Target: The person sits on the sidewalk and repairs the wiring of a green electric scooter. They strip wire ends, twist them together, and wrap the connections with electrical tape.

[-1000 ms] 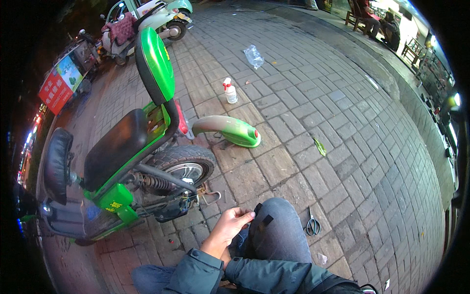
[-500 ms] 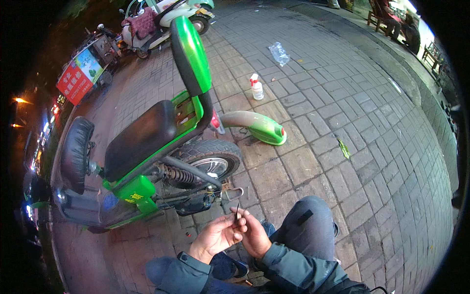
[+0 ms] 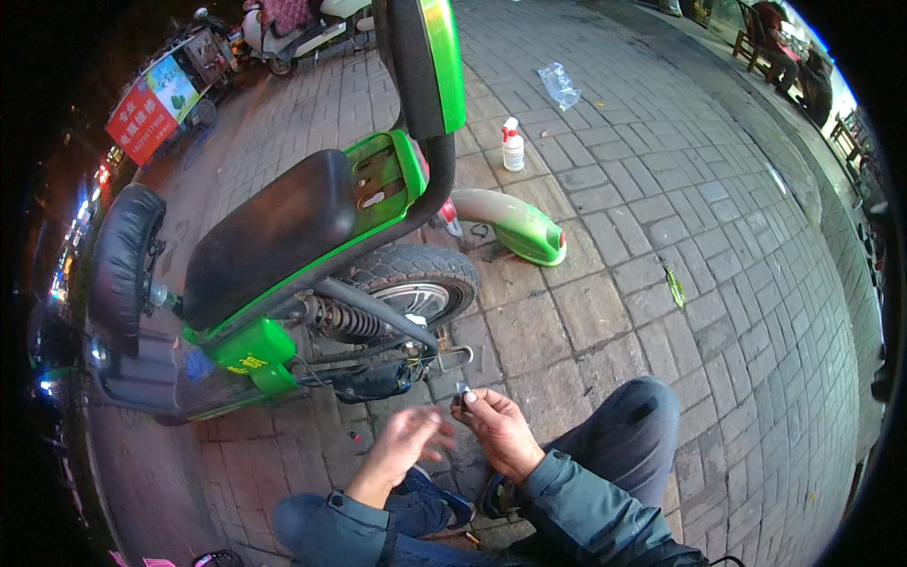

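Observation:
My right hand [image 3: 503, 437] is closed in a pinch on a small dark piece with a pale tip [image 3: 461, 391], too small to name. Just left of it, my left hand [image 3: 408, 444] is smeared by motion and apart from that piece; its fingers cannot be made out clearly. Beyond both hands stands a green and black electric scooter [image 3: 274, 231]. Its rear wheel [image 3: 453, 283] is exposed, with a coil spring shock absorber [image 3: 354, 319] beside it. A looped metal end [image 3: 459, 356] sticks out near the wheel, close to my right hand.
A green and grey rear fender [image 3: 524, 231] lies on the paving behind the wheel. Farther off are a white bottle with a red-marked top [image 3: 513, 149] and a clear plastic bag [image 3: 559, 87]. A red signboard [image 3: 142, 125] and parked scooters stand far left. My bent knee [image 3: 624, 425] is at right.
My hands have come apart: the left has drawn back to the left, while the right keeps the small piece. The view has shifted, and the scooter appears larger.

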Tool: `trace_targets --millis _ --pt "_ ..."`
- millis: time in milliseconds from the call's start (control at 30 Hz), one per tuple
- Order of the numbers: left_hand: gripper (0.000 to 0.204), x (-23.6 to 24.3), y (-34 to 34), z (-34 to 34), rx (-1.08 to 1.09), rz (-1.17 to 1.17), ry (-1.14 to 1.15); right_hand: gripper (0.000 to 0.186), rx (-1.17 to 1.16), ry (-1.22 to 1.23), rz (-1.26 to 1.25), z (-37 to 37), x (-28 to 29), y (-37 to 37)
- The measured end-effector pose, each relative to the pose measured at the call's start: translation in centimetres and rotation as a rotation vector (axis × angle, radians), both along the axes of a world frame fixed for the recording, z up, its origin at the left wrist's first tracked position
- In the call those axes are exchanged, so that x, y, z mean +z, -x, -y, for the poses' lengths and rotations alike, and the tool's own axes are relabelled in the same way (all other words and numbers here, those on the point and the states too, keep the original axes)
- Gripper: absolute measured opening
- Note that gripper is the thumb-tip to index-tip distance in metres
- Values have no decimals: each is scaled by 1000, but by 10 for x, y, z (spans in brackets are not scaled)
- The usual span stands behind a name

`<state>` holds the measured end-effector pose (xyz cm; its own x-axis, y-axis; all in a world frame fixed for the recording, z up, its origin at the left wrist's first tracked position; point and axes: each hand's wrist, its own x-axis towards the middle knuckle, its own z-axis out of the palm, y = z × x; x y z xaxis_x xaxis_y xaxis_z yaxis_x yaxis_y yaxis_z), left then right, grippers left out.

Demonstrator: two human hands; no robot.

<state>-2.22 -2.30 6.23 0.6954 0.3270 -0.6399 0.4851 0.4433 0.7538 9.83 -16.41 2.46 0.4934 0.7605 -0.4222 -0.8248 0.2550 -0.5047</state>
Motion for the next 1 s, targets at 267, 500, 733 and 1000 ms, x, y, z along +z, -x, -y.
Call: trace_targets --millis 267,500,733,1000 --pt "21 -10 -13 -25 -52 -4 -1296 24 57 576 911 -61 -29 -8" --pt "26 -4 -23 -26 -106 20 -1365 24 166 604 869 -75 -31 -10" --pt "27 -7 -26 -29 -101 46 -1353 21 314 370 694 -79 -41 -15" --pt "25 -15 -26 -34 -66 52 -1321 18 383 203 617 -78 -43 -27"
